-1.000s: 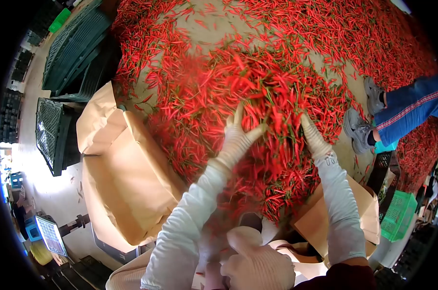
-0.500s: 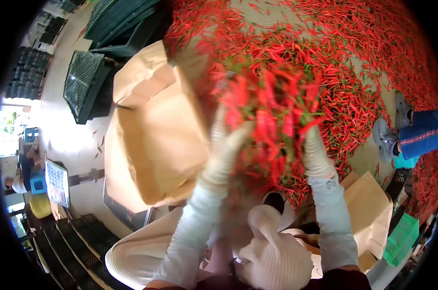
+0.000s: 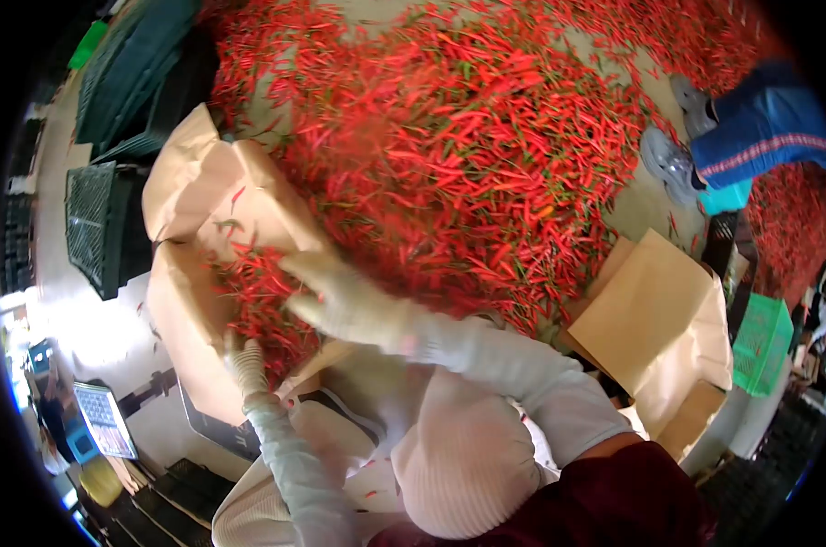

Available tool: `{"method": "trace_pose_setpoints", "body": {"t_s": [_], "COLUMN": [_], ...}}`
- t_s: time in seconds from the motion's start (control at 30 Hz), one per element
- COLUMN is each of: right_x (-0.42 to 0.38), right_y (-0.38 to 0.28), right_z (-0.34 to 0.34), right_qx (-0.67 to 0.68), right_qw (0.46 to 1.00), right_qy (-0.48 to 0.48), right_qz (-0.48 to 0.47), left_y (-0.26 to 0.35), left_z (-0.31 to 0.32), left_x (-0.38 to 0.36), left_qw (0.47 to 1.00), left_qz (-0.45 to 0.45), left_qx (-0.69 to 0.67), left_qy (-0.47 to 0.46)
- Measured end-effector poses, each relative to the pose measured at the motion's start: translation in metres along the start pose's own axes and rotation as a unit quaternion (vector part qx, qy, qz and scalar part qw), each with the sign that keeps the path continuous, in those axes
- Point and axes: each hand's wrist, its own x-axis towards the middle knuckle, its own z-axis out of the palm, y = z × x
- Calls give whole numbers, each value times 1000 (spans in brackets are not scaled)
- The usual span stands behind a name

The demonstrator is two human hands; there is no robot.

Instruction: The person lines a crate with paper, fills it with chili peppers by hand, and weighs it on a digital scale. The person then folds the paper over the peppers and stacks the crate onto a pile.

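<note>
Red chili peppers (image 3: 265,296) lie in a heap inside the brown paper liner (image 3: 180,296), whose sides stand up around them. Above the heap's right side is my gloved right hand (image 3: 345,296), its fingers spread and holding nothing. My gloved left hand (image 3: 247,365) is at the near side of the heap, by the paper wall. Its fingers point up and look apart, though peppers and blur partly obscure them. Beyond the liner, a large pile of loose chili peppers (image 3: 513,137) with green stems covers the floor.
Dark green plastic crates (image 3: 89,214) stand at the left. At the right are another brown paper liner (image 3: 650,319) and a green basket (image 3: 761,342). Another person's grey shoes (image 3: 673,164) are beside the pile. A panel with a grid (image 3: 105,419) stands at lower left.
Both hands have moved left from the floor pile to the paper liner. The bunch of chili peppers they carried is out of them, and peppers now lie in the formerly bare liner.
</note>
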Motion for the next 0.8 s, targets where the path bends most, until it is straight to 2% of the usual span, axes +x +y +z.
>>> {"method": "trace_pose_setpoints", "body": {"t_s": [0.03,0.07,0.1,0.13,0.17,0.2,0.23,0.27,0.3,0.33,0.37,0.4,0.43,0.5,0.53,0.57,0.6,0.63,0.73,0.77,0.8], "right_x": [-7,-19,-25,-31,-60,-83,-106,-120,-118,-113,-112,-114,-120,-112,-115,-96,-92,-91,-83,-77,-75], "right_y": [-12,10,10,11,87,124,174,205,197,177,167,183,195,181,182,145,154,171,167,158,148], "right_z": [-46,-84,-126,-168,-221,-266,-307,-332,-334,-332,-334,-337,-342,-337,-327,-296,-285,-271,-237,-236,-236], "right_qx": [-70,-193,-182,-152,-227,-276,-217,-155,-156,-140,-124,-149,-142,-81,129,135,171,209,322,324,347], "right_qw": [996,967,942,901,871,831,823,807,804,828,848,835,844,874,858,867,841,842,816,815,820], "right_qy": [58,168,247,322,408,442,459,474,479,426,369,361,350,297,301,297,290,286,257,253,227], "right_qz": [10,18,137,250,150,196,256,315,316,338,359,387,380,376,396,377,424,407,405,409,394], "left_y": [28,51,74,112,121,136,131,123,136,137,135,142,147,146,143,149,156,156,125,141,129], "left_z": [6,12,25,34,58,95,138,175,192,206,217,223,227,235,239,237,236,243,277,257,260], "left_x": [-14,-27,-41,-66,-78,-95,-98,-87,-84,-73,-69,-70,-73,-84,-90,-97,-107,-114,-121,-123,-109], "left_qw": [994,975,968,959,930,897,906,960,978,972,970,971,967,978,981,976,969,959,881,839,826], "left_qz": [81,160,182,212,241,121,105,131,15,-49,-50,-110,-170,-112,-82,-71,-62,-51,-97,-125,-100], "left_qx": [-74,-145,-173,-151,-174,-300,-293,-105,1,-8,-6,22,51,36,23,-20,-61,-105,-340,-390,-392], "left_qy": [30,61,-5,-110,-217,-301,-285,-223,-210,-231,-237,-210,-182,-174,-175,-205,-233,-258,-313,-357,-393]}}
